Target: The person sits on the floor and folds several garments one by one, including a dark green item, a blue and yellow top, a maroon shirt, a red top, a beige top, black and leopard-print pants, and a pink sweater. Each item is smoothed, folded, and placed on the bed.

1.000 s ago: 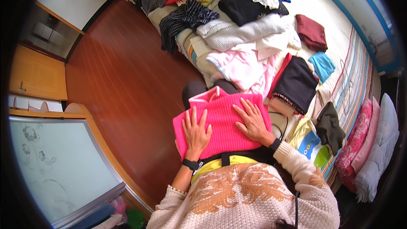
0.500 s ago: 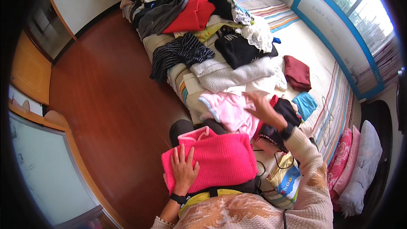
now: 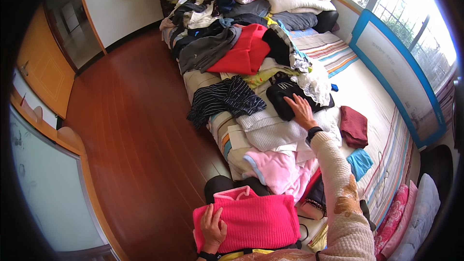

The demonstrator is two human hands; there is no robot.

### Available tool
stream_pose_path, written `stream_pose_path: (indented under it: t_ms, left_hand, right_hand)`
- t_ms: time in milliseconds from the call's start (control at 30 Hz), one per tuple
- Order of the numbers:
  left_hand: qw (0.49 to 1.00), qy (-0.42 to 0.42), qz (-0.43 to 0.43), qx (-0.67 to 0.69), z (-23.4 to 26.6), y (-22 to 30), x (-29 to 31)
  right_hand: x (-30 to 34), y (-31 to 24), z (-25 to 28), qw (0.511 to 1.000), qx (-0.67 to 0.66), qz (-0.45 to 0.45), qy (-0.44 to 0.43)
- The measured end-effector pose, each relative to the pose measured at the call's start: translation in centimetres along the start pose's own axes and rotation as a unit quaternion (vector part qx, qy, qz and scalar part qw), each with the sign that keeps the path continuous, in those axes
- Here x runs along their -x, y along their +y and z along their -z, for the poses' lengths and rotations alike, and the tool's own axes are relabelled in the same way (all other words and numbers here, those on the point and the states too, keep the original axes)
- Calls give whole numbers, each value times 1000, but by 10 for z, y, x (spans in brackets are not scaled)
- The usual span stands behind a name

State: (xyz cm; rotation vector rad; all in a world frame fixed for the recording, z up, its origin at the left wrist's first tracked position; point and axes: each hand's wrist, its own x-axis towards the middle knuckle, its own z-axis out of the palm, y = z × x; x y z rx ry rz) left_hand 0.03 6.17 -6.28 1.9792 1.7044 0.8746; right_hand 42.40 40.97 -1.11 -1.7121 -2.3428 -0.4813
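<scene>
A folded bright pink ribbed knit garment (image 3: pixel 256 220) lies across my lap. My left hand (image 3: pixel 213 229) rests open on its left part, fingers stretched over the knit. Out over the bed, my right hand (image 3: pixel 302 111) is open with fingers extended, at the near side of a black garment (image 3: pixel 278 102) with a white print; whether it touches the cloth I cannot tell. Below that hand lies a folded pale grey knit (image 3: pixel 273 130). White lace cloth (image 3: pixel 314 84) overlaps the black garment's far right side. A light pink fleece (image 3: pixel 282 170) with a pale blue edge sits nearer to me.
Left of the black garment is a dark striped garment (image 3: pixel 224 100). Farther back are a red cloth (image 3: pixel 244 50) and a heap of dark clothes. A maroon folded cloth (image 3: pixel 354 126) and a turquoise cloth (image 3: pixel 359 163) lie to the right. A blue-framed bed rail (image 3: pixel 396 87) borders the bed.
My right hand has moved from above the light pink fleece farther out to the black garment. My left hand stays on the bright pink knit. The view has tilted up.
</scene>
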Motion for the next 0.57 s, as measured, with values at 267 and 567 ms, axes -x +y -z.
stream_pose_path:
  t_ms: [267, 567]
  left_hand:
    - [1000, 18, -1, 15, 0, 3, 1]
    - [998, -26, -13, 53, -7, 5, 4]
  right_hand:
    - [-7, 101, 60, 822, -466, -227, 236]
    - [78, 15, 245, 720, -601, -222, 267]
